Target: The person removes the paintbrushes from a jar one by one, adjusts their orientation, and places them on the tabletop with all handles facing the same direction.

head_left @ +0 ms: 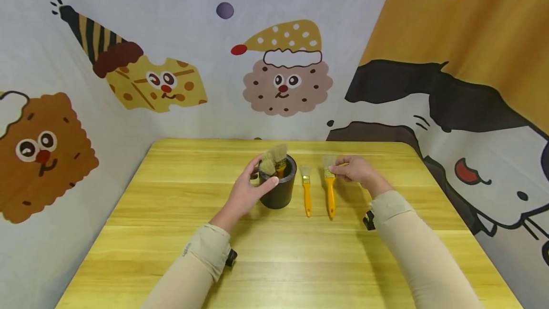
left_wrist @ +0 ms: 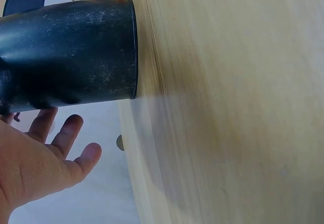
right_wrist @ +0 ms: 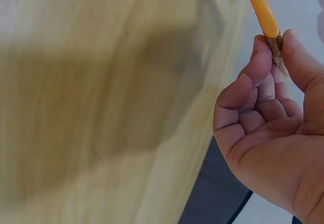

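Observation:
A black cup (head_left: 276, 195) stands upright on the table, with several bristle brushes (head_left: 274, 160) in it, bristles up. My left hand (head_left: 250, 186) holds the cup near its rim, thumb at the front and fingers on the far left side. In the left wrist view the lower fingers spread beside the cup wall (left_wrist: 71, 51). Between thumb and fingers, my right hand (head_left: 352, 169) pinches a wide paintbrush (head_left: 330, 194) near its metal band, its orange handle (right_wrist: 260, 6) pointing toward me. A narrower paintbrush (head_left: 307, 194) lies between it and the cup.
The wooden table (head_left: 283, 271) has its far edge just behind the cup. Cloth with cartoon prints (head_left: 214, 123) hangs behind and along both sides. A black wrist device (head_left: 369, 220) shows beside the right cuff, another (head_left: 231, 257) beside the left.

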Tool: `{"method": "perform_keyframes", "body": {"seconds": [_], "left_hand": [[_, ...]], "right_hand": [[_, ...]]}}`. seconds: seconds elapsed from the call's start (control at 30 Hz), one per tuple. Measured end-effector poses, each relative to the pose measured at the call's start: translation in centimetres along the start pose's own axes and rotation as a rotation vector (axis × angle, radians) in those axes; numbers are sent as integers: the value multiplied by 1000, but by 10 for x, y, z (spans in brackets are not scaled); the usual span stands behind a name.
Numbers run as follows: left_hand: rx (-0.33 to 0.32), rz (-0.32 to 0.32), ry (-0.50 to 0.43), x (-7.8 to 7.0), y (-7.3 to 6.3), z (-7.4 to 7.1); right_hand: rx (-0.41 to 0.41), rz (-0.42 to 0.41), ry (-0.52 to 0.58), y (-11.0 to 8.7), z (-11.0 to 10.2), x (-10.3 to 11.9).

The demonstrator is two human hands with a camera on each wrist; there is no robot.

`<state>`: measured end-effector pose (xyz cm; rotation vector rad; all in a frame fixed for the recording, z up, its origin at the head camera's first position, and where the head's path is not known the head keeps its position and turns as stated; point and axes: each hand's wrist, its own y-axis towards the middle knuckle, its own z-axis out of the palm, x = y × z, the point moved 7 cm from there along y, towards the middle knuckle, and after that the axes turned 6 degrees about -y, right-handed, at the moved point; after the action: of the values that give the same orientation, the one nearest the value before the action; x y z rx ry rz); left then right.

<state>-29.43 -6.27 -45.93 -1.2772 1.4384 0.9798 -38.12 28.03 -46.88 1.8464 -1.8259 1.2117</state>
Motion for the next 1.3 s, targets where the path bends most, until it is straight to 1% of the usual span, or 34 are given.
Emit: {"method": "perform_keyframes", "body": {"seconds": [0.07, 0.17, 0.43, 0.63, 0.83, 1.03, 1.3], "left_hand": [[0, 0, -1, 0, 0, 0], [-1, 3, -2, 0, -1, 0], [0, 0, -12, 1, -2, 0], [-7, 3, -20, 1, -2, -1], [-6, 5, -23, 1, -2, 0], [-10, 11, -16, 3, -2, 0], [-13, 7, -29, -1, -3, 0]], "right_hand": [[9, 5, 18, 2, 4, -2], [0, 13, 30, 4, 8, -5], [-16, 26, -45, 10, 22, -12], [-39, 14, -78, 17, 32, -6], [-80, 14, -137, 24, 38, -2], [-96, 18, -145, 26, 41, -3], [-96, -4, -151, 31, 42, -6]]}}
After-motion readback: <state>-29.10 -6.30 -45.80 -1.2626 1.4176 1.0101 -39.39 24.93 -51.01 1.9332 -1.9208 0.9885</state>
